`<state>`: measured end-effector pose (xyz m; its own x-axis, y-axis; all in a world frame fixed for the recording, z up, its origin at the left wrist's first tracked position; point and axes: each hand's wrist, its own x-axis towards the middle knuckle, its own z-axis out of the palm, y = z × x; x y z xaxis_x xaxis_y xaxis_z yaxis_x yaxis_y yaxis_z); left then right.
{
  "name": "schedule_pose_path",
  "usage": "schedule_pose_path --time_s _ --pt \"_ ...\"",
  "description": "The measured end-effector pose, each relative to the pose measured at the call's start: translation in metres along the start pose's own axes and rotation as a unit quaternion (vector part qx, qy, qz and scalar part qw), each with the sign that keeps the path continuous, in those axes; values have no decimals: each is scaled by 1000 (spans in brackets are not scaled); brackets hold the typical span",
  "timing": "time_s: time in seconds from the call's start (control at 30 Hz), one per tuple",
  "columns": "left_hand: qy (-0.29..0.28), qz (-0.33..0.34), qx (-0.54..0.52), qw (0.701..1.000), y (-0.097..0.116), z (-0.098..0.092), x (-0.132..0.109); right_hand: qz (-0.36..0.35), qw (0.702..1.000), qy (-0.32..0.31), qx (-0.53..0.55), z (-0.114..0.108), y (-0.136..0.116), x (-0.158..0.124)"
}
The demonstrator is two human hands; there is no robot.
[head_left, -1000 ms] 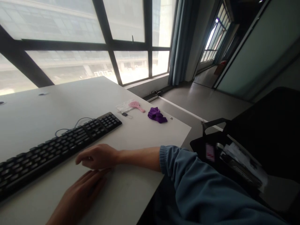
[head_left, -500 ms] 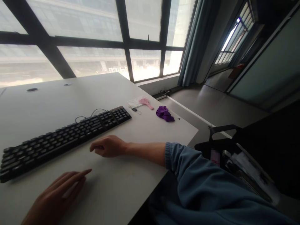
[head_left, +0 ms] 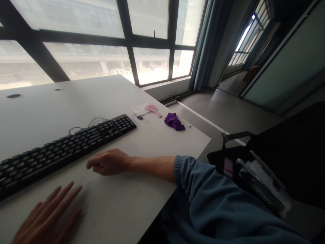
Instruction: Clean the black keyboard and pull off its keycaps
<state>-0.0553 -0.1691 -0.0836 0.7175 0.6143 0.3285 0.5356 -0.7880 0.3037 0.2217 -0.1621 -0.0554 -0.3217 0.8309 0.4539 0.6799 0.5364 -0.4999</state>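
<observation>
My left hand [head_left: 48, 217] lies flat on the white table [head_left: 76, 98] at the bottom left, fingers stretched out and a little apart, holding nothing. My right hand [head_left: 109, 162] rests on its side on the table just in front of a black keyboard [head_left: 63, 145], its fingers loosely curled in with nothing visible in them. The blue sleeve [head_left: 203, 189] of my right arm crosses the table's near right edge. Neither hand touches the keyboard.
Near the table's far right corner lie a pink hairbrush [head_left: 152, 109], a clear plastic bag [head_left: 139, 109], a small black item [head_left: 139, 117] and a crumpled purple cloth [head_left: 174, 121]. A black bag [head_left: 236, 159] with papers sits to my right. Large windows and a curtain [head_left: 205, 44] stand behind.
My left hand has slid left and back, away from my right hand, and now lies flat with fingers spread. My right hand has stayed in place by the keyboard. The view shifted slightly.
</observation>
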Motion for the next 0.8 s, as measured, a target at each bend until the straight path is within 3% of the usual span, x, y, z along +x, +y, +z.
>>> schedule_pose_path --time_s 0.2,0.27,0.43,0.53,0.67,0.8 --pt "12 42 55 998 -1 2 -6 14 1000 -5 13 1 -4 -3" --pt "-12 56 79 995 0 -1 -8 33 999 -4 32 2 -6 -5" --pt "-68 10 81 994 6 -10 -10 58 995 -14 80 7 -4 -9" --pt "-59 -22 18 998 12 -15 -8 89 988 -21 124 7 -6 -11" --pt "30 -109 -67 991 9 -35 -2 123 977 8 173 1 -13 -10" --pt "192 -229 -50 953 -29 -70 -3 156 960 173 153 -22 4 2"
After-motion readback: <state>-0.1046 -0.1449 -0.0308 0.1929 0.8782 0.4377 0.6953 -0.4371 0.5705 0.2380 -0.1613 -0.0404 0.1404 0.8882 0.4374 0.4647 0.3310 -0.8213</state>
